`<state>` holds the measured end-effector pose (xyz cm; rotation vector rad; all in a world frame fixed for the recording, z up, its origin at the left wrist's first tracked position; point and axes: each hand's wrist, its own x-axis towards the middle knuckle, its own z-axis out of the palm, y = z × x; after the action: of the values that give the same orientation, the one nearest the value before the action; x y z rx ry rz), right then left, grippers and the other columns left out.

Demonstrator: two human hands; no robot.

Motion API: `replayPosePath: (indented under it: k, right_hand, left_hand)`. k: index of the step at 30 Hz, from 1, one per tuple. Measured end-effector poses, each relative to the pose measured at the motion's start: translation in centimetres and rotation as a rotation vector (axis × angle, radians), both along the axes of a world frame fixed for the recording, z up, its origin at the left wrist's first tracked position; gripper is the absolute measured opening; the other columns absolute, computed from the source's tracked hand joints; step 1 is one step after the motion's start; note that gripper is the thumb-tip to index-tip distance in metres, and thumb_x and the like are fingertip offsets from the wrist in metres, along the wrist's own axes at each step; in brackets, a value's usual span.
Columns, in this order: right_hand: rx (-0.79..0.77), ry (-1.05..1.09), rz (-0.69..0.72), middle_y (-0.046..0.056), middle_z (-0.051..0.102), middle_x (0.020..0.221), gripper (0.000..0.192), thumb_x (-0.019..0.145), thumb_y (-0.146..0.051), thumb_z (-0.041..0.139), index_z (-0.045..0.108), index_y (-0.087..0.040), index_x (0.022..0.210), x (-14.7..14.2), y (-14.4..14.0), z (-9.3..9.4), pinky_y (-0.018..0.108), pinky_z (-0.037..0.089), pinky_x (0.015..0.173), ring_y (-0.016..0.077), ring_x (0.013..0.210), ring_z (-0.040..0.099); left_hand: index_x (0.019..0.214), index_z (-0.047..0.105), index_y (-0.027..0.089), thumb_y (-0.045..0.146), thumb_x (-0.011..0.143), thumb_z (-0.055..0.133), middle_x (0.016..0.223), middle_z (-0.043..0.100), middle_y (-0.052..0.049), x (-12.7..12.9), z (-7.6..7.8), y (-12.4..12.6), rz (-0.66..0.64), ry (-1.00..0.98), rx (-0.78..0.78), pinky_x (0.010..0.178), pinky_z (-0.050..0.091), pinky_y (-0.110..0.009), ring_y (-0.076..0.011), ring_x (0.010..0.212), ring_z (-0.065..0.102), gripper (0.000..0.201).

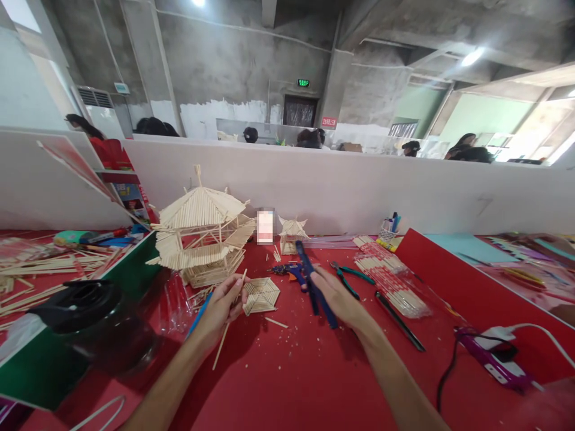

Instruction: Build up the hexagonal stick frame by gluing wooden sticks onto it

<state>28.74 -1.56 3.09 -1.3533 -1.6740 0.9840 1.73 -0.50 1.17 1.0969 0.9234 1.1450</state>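
My left hand point(228, 298) is closed around a thin wooden stick point(220, 347), which slants out above and below the fingers. Just right of those fingers a small hexagonal stick panel point(262, 295) lies on the red table. My right hand point(330, 292) grips a dark blue two-handled tool point(307, 266), which looks like a cutter; its exact kind is unclear. Beside its tip, partly covered by it, is a blue and orange glue gun point(290, 271). A large stick-built pavilion point(202, 233) stands behind my left hand, and a small one point(293, 234) further right.
Green-handled pliers point(353, 277), a black utility knife point(399, 320) and bagged sticks point(390, 278) lie to the right. A purple power strip point(498, 362) is near a red divider point(449, 287). A dark jug point(99, 326) stands left. Loose sticks point(67, 263) lie beyond the green divider point(130, 266).
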Motion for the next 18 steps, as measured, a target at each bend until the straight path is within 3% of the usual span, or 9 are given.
replayPosePath:
  k: [3, 7, 12, 18]
  right_hand:
    - [-0.033, 0.229, 0.136, 0.005, 0.063, 0.085, 0.056, 0.089, -0.072, 0.039, 0.059, -0.022, 0.101, -5.1, -0.6, -1.5, 0.033, 0.051, 0.071, 0.0229, 0.08, 0.061]
    - [-0.105, 0.348, 0.239, 0.005, 0.059, 0.089, 0.064, 0.087, -0.078, 0.036, 0.057, -0.022, 0.111, -9.3, -1.6, -3.4, 0.033, 0.053, 0.072, 0.0212, 0.079, 0.06]
    - [-0.046, 0.296, 0.211, 0.003, 0.057, 0.088, 0.055, 0.098, -0.062, 0.033, 0.053, -0.021, 0.128, -10.2, -3.2, -3.7, 0.03, 0.05, 0.075, 0.0182, 0.08, 0.058]
    - [0.0, 0.271, 0.199, 0.0, 0.052, 0.076, 0.05, 0.102, -0.049, 0.029, 0.048, -0.02, 0.138, -10.4, -4.1, -3.4, 0.026, 0.048, 0.062, 0.0148, 0.064, 0.052]
  left_hand:
    - [0.098, 0.055, 0.02, 0.06, 0.076, 0.068, 0.057, 0.051, 0.009, 0.2, 0.2, -0.2, 0.008, 0.023, 0.01, 0.034, 0.01, -0.014, -0.0018, 0.035, 0.023, 0.048]
    - [0.098, 0.053, 0.021, 0.064, 0.078, 0.062, 0.05, 0.048, 0.011, 0.2, 0.4, -0.4, 0.039, 0.103, 0.049, 0.034, 0.013, -0.015, -0.0038, 0.033, 0.025, 0.048]
    - [0.087, 0.051, 0.02, 0.061, 0.087, 0.051, 0.04, 0.043, 0.011, 0.5, 0.3, -0.5, 0.047, 0.264, 0.166, 0.036, 0.02, -0.018, -0.0073, 0.034, 0.03, 0.041]
    - [0.082, 0.05, 0.021, 0.054, 0.095, 0.045, 0.044, 0.039, 0.011, 1.0, -0.1, -1.0, 0.056, 0.371, 0.257, 0.041, 0.026, -0.02, -0.0087, 0.038, 0.032, 0.035]
